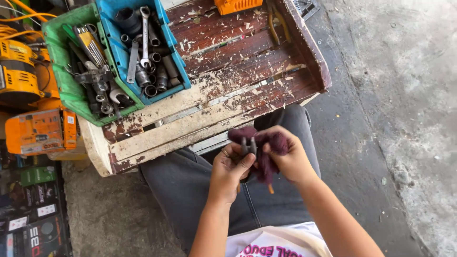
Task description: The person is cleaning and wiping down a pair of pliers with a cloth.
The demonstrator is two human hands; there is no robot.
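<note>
Head view: bare concrete floor (390, 95), and in front of us a worn wooden worktop (228, 90) with flaking paint and wood chips all over it. On its left end sit a green bin (59, 71) of hex keys and small bits and a blue bin (173, 66) of sockets and wrenches. An orange power tool (19, 71) and an orange box (40, 131) stand further left. An orange case (236, 4) sits at the far edge, pliers (275, 24) beside it.

We sit with the work over our lap, off the worktop. Our left hand (228, 169) is closed around a small dark metal tool (247, 143); only its top shows, so we can't tell the type. Our right hand (290, 159) grips a maroon cloth (266, 164) wrapped partly over that tool, with a tail hanging down between the hands.

Judgement: the wiping or wrapping looks mid-way. Cloth covers one side, and the metal prongs are still exposed. Nothing has been set back on the worktop or in the bins from this job, as far as we see.
</note>
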